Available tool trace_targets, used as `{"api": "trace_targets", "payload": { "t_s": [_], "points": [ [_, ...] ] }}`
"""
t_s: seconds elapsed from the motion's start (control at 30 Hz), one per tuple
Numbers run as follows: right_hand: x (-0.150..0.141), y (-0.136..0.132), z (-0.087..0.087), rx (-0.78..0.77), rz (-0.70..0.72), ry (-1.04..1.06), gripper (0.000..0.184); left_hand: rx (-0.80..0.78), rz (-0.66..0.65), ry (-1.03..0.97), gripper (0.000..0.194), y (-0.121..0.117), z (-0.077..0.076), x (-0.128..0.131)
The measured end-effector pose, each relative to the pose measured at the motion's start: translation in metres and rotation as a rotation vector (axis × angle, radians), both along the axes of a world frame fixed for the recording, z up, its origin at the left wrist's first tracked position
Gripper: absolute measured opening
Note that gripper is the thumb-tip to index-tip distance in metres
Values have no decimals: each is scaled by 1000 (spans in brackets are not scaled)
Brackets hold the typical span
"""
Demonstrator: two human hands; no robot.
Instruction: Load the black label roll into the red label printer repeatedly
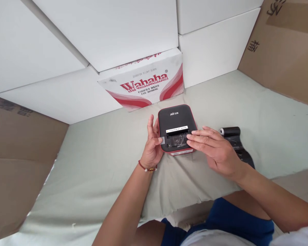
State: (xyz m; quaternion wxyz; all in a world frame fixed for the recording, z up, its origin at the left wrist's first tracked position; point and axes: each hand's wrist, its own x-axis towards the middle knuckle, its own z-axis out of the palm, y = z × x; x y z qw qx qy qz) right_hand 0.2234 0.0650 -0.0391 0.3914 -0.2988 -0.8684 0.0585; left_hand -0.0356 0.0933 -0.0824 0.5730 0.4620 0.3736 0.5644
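A black label printer [176,121] with a red edge sits on the cloth near the middle. Across its front part lies a recess with a dark, shiny film piece [179,140] and a white strip label [177,129] above it. My left hand [153,143] grips the printer's left side, thumb on a small grey tab [163,140]. Stretched flat, the fingers of my right hand [215,148] touch the right end of the film with their tips. Just beyond my right hand lies a black ribbon roll [231,131], partly unwound toward me; my hand and forearm hide some of it.
Behind the printer stands a Wahaha water carton [146,83], set among white boxes [205,51]. Brown cardboard boxes flank both sides, one left [17,164] and one right [290,51]. A pale green cloth [92,160] covers the surface; its front edge hangs above my lap.
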Motion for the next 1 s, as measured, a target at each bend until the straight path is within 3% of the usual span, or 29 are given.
{"api": "trace_targets", "payload": {
  "t_s": [0.13,0.23,0.4,0.53,0.63,0.83,0.9,1.0],
  "points": [
    [-5,-3,0,50,-26,25,58,18,15,-70,99,0,-4,2],
    [-6,0,10,42,-15,8,52,23,6,-80,97,-1,-8,3],
    [-16,32,59,-185,-41,-89,38,69,-21,-19,87,1,-14,3],
    [-45,69,90,-348,-201,-471,27,65,5,-43,79,4,-17,3],
    [-71,90,86,-362,-293,-793,15,74,8,-71,75,6,-18,3],
    [-98,109,56,-323,-286,-782,11,95,-4,-122,73,8,-20,4],
    [-97,104,57,-333,-308,-789,12,97,2,-107,72,8,-20,3],
    [-77,85,74,-294,-319,-782,17,93,-3,-111,71,7,-19,3]
  ]
}}
